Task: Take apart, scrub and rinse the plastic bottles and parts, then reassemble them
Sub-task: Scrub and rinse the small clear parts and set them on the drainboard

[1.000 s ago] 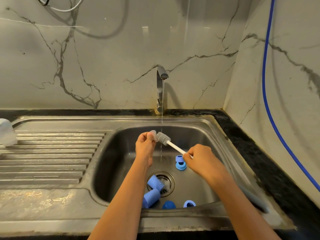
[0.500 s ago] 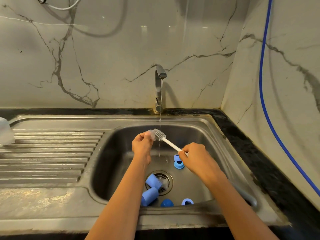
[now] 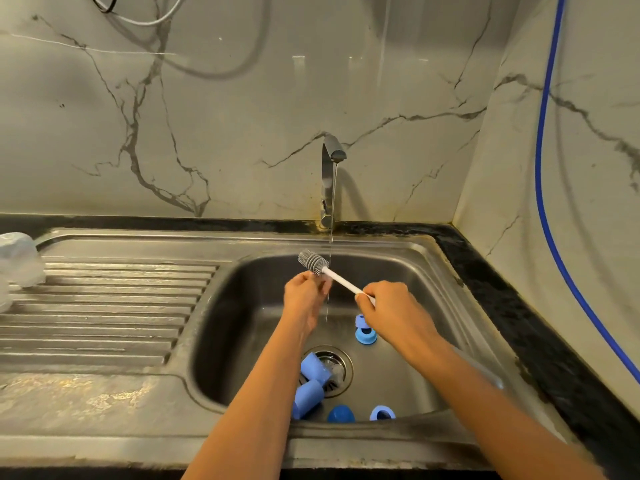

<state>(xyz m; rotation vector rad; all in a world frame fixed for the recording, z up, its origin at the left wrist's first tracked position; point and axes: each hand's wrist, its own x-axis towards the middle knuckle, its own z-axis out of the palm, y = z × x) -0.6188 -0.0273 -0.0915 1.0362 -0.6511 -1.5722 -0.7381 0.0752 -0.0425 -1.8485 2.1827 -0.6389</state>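
The steel sink (image 3: 242, 306) fills most of my view. A clear bottle (image 3: 17, 258) lies on its ribbed drainer at the far left, and the tap (image 3: 327, 178) runs a thin stream of water (image 3: 331, 237) into the basin. Both hands work over the basin. The left hand (image 3: 304, 296) has its fingers curled in, pinching a small pale piece (image 3: 325, 284) too blurred for me to name. The right hand (image 3: 388, 306) is wrapped round the white handle of the brush (image 3: 313, 262), whose grey head sits above the left hand, just left of the stream. On the basin floor lie the blue parts: two blue tubes (image 3: 308, 398) against the drain (image 3: 337, 372), a stepped ring (image 3: 365, 336) under the right hand, and a blue cap (image 3: 341, 414) and a second ring (image 3: 382, 412) by the near wall. My worry is the pale piece. It is small and looks wet, so a hard push from the brush could pop it out of the pinch and drop it toward the drain. The tubes already touch the grate, and running water may nudge them. Half a second ago the brush head was pressed against the piece at the left fingertips. Now it is lifted clear above them, while the blue parts lie as they did.
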